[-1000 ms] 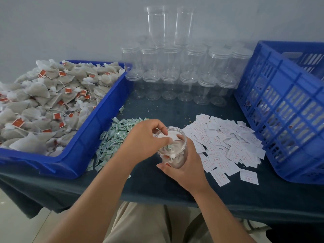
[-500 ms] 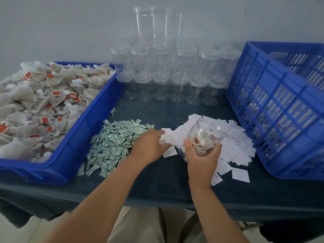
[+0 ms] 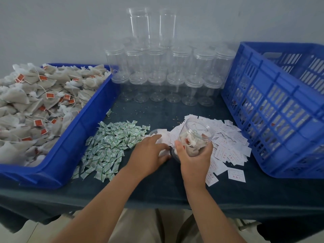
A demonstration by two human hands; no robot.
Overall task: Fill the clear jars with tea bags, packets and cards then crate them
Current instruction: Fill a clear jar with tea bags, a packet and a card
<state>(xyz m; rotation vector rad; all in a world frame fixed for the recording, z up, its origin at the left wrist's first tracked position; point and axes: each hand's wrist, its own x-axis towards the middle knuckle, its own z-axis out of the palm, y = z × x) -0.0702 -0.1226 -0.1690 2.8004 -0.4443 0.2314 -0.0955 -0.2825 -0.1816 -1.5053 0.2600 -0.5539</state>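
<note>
Right hand (image 3: 195, 156) grips tilted jar (image 3: 199, 131), tea bags (image 3: 190, 138) inside. Left hand (image 3: 149, 152) at jar's 9 o'clock, fingers over cards (image 3: 228, 142); grip unclear.

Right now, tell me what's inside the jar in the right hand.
The jar holds whitish tea bags with strings. The right hand wraps its lower part, so what lies at the bottom cannot be seen.

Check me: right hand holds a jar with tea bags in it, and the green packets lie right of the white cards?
Not quite. The head view shows the green packets lying left of the white cards, not right. The right hand does hold a jar with tea bags in it.
</note>
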